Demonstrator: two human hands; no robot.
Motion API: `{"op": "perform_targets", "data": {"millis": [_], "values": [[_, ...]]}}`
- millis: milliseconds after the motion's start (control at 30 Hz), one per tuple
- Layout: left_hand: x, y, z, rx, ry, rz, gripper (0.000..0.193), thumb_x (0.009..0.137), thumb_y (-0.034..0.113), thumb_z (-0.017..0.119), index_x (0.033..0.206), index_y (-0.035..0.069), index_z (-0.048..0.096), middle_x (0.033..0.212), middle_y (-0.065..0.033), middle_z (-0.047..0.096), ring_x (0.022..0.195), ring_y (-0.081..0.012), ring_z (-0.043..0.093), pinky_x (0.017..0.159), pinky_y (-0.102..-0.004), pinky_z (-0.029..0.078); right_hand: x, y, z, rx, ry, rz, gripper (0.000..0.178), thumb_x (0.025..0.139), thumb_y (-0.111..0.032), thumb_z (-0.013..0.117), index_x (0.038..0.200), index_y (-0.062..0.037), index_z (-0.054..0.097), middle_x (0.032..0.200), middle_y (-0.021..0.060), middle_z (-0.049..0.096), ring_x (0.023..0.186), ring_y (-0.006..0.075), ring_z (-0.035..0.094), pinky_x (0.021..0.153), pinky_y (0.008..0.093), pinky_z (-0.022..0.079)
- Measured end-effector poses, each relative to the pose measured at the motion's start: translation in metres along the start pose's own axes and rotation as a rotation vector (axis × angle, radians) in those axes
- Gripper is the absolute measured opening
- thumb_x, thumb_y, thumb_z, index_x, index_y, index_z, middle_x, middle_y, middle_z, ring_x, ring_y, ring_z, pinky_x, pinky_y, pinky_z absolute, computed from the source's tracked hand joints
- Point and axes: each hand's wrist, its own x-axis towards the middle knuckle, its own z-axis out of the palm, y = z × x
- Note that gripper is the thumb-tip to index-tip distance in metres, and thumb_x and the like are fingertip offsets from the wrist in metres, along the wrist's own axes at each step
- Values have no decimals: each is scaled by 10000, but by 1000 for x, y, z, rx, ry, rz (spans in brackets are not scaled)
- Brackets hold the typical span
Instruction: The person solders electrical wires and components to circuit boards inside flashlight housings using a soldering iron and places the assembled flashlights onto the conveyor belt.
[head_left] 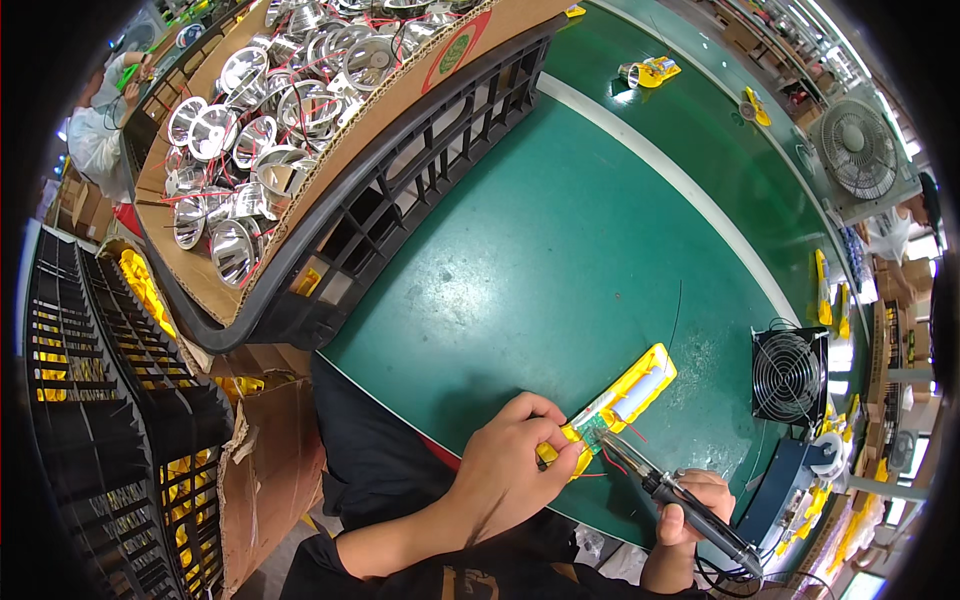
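Observation:
A yellow plastic half-shell housing [657, 362] lies slantwise near the front edge of the green table. Inside it sit a whitish cylindrical battery [637, 395] and a small green circuit board [591, 428]. My left hand [515, 455] is closed on the near end of the housing, thumb and fingertips pinched together beside the board; anything small between them is hidden. My right hand [705, 495] grips a black-handled soldering iron [718, 530]. The iron's tip meets the board or hovers just over it; which, I cannot tell. Thin red wires [618, 462] run from the board.
A black crate [440, 150] holding a cardboard box of silver reflector cups [300, 105] stands at the far left. At right are a small black fan [790, 376] and a blue box-shaped unit [775, 500]. Beyond a white strip, a green belt [700, 130] carries yellow assemblies [652, 72].

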Motion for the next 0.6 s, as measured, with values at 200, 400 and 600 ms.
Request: {"op": "perform_targets", "data": {"millis": [200,400,600], "values": [[0,-1,0,-9,7,8,113,718,104,619,688,-2,593,874,-75,533,490,-82,473,466,-203,422,-2,1,1,-14,49,-10,307,715,-256,633,727,1,465,517,97,537,414,208,541,456,296,478],[0,1,0,3,-6,-8,111,716,102,619,687,-1,594,874,-73,535,491,-82,474,466,-204,424,1,0,1,-23,42,-34,304,716,-257,631,730,-4,465,512,96,536,412,210,540,453,294,476],[0,-1,0,1,9,22,114,716,102,619,683,-3,590,855,-76,540,485,-87,485,462,-207,427,0,0,2,-34,42,-35,303,715,-256,630,737,-8,456,510,89,535,412,209,540,455,293,475]]}}
